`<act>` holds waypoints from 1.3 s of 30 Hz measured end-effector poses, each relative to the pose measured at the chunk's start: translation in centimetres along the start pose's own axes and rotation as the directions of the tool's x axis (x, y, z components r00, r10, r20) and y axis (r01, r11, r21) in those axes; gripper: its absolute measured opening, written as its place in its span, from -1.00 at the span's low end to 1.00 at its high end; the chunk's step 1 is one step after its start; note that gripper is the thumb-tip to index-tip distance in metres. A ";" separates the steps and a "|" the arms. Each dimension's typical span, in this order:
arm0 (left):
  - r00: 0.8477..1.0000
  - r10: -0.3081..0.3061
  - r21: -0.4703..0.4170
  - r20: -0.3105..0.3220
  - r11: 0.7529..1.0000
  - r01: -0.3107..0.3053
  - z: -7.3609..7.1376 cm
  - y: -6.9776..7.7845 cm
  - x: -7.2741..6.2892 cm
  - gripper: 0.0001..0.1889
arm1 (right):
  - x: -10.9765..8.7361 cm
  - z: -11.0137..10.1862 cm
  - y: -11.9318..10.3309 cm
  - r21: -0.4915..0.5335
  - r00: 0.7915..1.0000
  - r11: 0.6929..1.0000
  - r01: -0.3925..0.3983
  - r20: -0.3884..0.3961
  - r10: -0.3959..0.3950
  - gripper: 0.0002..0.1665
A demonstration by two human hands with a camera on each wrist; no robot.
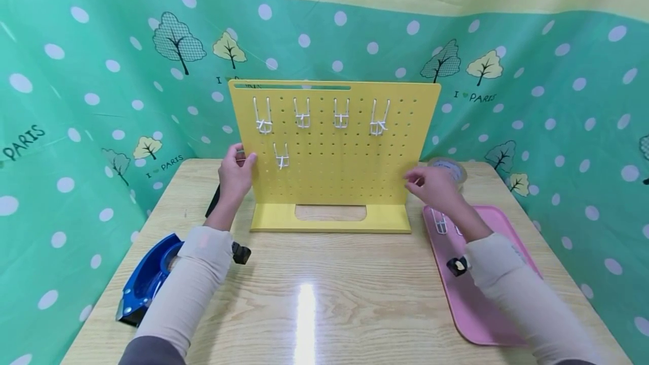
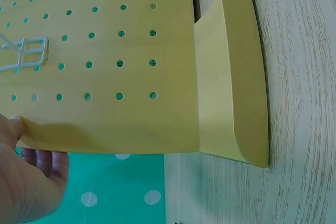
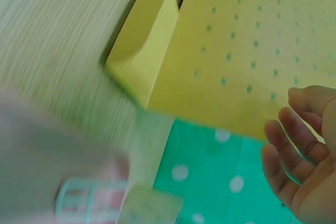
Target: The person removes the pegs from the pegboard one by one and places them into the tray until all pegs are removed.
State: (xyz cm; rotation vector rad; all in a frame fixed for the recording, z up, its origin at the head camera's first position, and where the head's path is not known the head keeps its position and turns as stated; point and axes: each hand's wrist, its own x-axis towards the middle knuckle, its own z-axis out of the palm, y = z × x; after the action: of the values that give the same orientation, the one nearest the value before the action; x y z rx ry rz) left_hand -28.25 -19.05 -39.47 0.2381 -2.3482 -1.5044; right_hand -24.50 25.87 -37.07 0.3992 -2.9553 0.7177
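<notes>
A yellow pegboard (image 1: 329, 176) stands upright on its base on the wooden table, with several white wire hooks (image 1: 341, 120) hung along its upper rows and one lower at the left. My left hand (image 1: 236, 176) grips the board's left edge; in the left wrist view the thumb lies on the front face and the other fingers are behind. At the right edge, my right hand (image 1: 433, 186) holds nothing. Its fingers (image 3: 286, 153) are loosely bent, and the thumb overlaps the board in the right wrist view.
Under my right forearm lies a pink tray (image 1: 484, 308) with white wire hooks (image 1: 440, 223) at its far end. A roll of tape (image 1: 456, 169) sits behind the right hand. Beside my left forearm is a blue tape dispenser (image 1: 144, 280). A polka-dot green curtain (image 1: 324, 38) hangs around the table.
</notes>
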 end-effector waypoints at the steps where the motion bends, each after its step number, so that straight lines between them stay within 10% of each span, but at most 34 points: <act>1: 1.000 -0.002 -0.004 0.002 1.000 0.002 0.0 0.0 0.0 -0.59 | 0.2 0.3 -0.5 0.009 1.000 1.000 0.011 0.003 -0.011 -0.72; 31: 1.000 -0.009 -0.012 -0.001 1.000 0.009 -0.1 0.0 -0.1 -0.58 | 6.5 8.4 -16.3 -0.056 0.947 0.956 0.288 -0.129 -0.293 -0.77; 39: 1.000 -0.007 -0.015 0.002 1.000 0.007 0.0 0.1 0.1 -0.58 | 8.2 10.8 -19.3 -0.210 0.878 0.919 0.333 -0.286 -0.384 -0.73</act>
State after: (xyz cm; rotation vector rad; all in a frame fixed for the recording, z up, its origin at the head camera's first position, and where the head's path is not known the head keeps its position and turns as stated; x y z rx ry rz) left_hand -28.31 -19.00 -39.41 0.2409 -2.3394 -1.5251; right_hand -27.30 2.43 -37.12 0.7183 -2.5044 0.4516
